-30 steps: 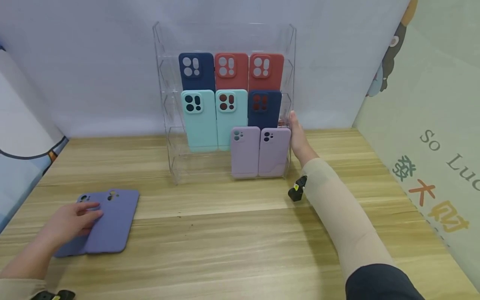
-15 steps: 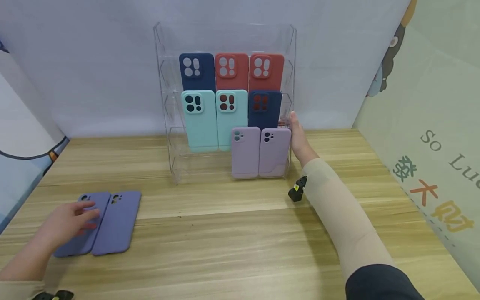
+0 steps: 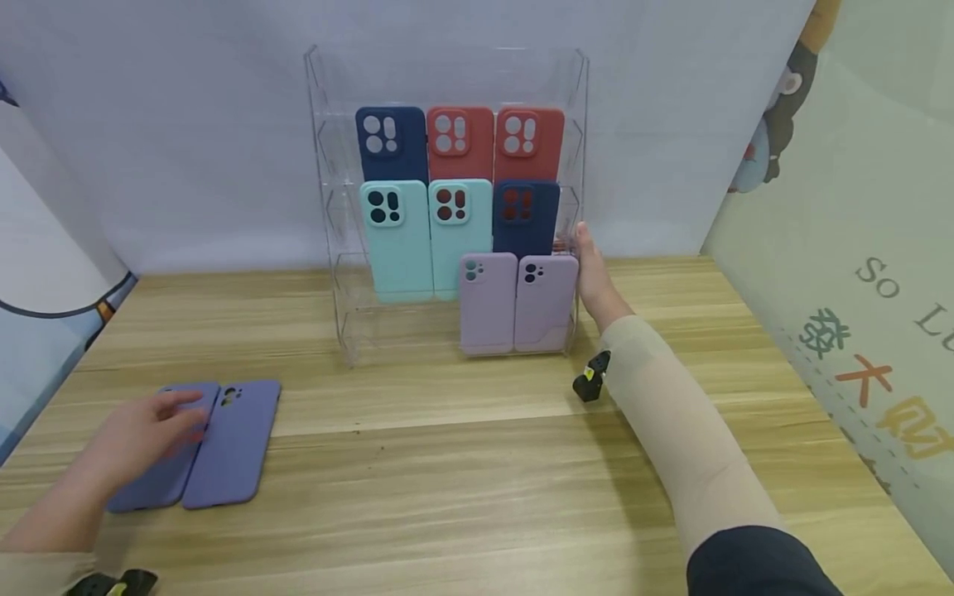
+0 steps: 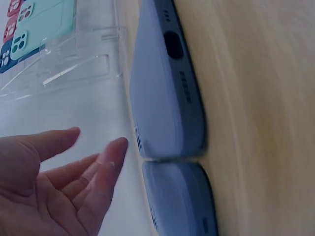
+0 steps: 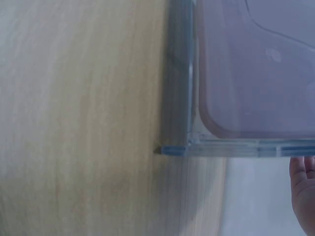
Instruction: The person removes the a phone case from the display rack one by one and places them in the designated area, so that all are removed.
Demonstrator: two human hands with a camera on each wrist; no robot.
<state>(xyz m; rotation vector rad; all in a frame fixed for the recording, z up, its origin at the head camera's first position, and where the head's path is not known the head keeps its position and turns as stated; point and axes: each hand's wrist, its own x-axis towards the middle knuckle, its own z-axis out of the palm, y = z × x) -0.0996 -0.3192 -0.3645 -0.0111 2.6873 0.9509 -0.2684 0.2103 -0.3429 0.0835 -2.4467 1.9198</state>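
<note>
With the left hand (image 3: pixel 142 439), hovers over two purple phone cases (image 3: pixel 234 447), side by side toward the left edge of the table (image 3: pixel 417 497), with loose fingers, grasping nothing. With the right hand (image 3: pixel 596 277), touches the right side of a clear rack (image 3: pixel 328 248) near the table's back edge, bearing navy, red, turquoise and lilac cases (image 3: pixel 544 314); cannot tell if gripping.

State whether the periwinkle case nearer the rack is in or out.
Out: the periwinkle case lies on the table, apart from the clear rack.
</note>
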